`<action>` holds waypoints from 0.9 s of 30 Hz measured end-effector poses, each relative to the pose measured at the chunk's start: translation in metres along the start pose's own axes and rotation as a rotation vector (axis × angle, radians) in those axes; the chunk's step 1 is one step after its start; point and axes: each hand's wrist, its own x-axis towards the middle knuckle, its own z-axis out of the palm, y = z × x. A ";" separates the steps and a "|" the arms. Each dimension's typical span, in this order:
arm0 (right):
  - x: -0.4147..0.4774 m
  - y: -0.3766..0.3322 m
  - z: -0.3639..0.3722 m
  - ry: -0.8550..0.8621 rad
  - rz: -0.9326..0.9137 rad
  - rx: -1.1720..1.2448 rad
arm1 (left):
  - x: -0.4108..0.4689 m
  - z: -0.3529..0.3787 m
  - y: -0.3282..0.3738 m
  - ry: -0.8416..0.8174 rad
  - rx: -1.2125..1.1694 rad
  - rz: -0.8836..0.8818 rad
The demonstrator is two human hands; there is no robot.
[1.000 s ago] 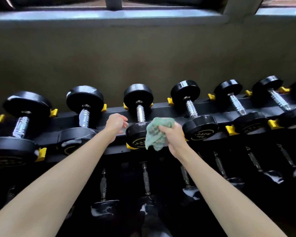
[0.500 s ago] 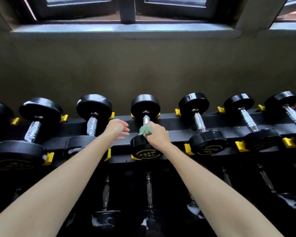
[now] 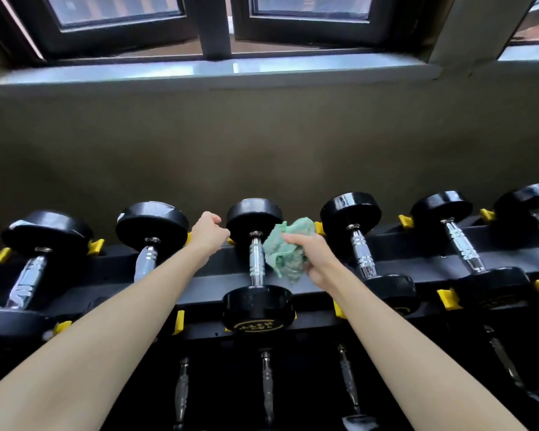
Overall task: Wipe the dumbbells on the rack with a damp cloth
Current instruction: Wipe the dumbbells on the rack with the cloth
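Several black dumbbells with chrome handles lie in a row on the black rack with yellow cradles. My right hand grips a crumpled green cloth just right of the chrome handle of the middle dumbbell. The cloth hangs beside that handle, close to the far head. My left hand hovers with loosely curled fingers just left of that dumbbell's far head and holds nothing. Whether it touches the head I cannot tell.
A plain wall rises right behind the rack, with a grey sill and dark window frames above. A lower shelf holds more dumbbells in shadow under my forearms. Neighbouring dumbbells sit close on both sides.
My right hand has come off the middle dumbbell's handle and moved right and up, with more of the cloth showing. My left hand moved up toward the far head. The view tilted upward.
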 end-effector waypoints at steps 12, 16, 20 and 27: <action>0.098 0.012 -0.038 0.612 0.016 -0.084 | 0.077 0.021 0.030 -0.191 0.676 0.376; 0.103 0.018 -0.030 0.712 -0.062 -0.202 | 0.089 0.006 0.017 -0.236 0.615 0.442; 0.116 0.023 -0.014 0.565 -0.101 -0.326 | 0.095 -0.007 0.001 -0.258 0.499 0.411; 0.159 0.021 0.002 0.442 0.012 -0.427 | 0.094 -0.009 -0.003 -0.278 0.433 0.381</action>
